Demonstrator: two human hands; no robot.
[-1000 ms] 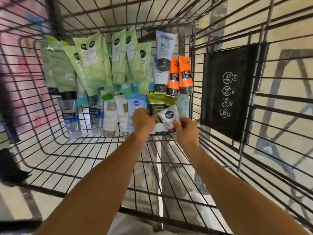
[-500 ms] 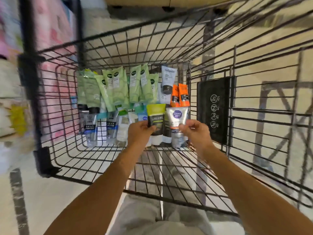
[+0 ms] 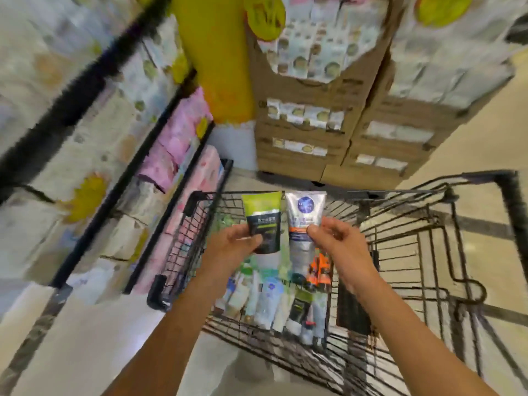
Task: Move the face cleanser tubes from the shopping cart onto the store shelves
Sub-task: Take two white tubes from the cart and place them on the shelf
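1. Both hands have risen since half a second ago. The two tubes that were held low inside the shopping cart (image 3: pixel 428 192) are now up at the level of its far rim, and the view has swung up to take in shelving and stacked boxes.
2. The left hand (image 3: pixel 234 244) grips a green-and-black tube (image 3: pixel 261 212) round its dark lower half, thumb across the front and green crimped end up.
3. The right hand (image 3: pixel 337 241) pinches a silver tube (image 3: pixel 304 212) at its right edge between thumb and curled fingers. This tube is upright, with a round blue logo near the top and an orange band at mid-height.
4. The held tubes are side by side, almost touching, lifted clear of the cart's load.
5. Beneath the hands, the other tubes (image 3: pixel 265 298) lie in a row inside the cart: white, pale blue, green and dark ones. A pair of orange tubes (image 3: pixel 320 270) sits just right of the silver tube's lower end.
6. A black panel (image 3: pixel 354 310) hangs on the cart's right inner wall.
7. At left, the store shelves (image 3: pixel 80 101) hold blurred pale packs and pink packs (image 3: pixel 177 144).
8. Far ahead stand cardboard boxes (image 3: pixel 314 132), with a yellow pillar (image 3: pixel 217 67) to their left.
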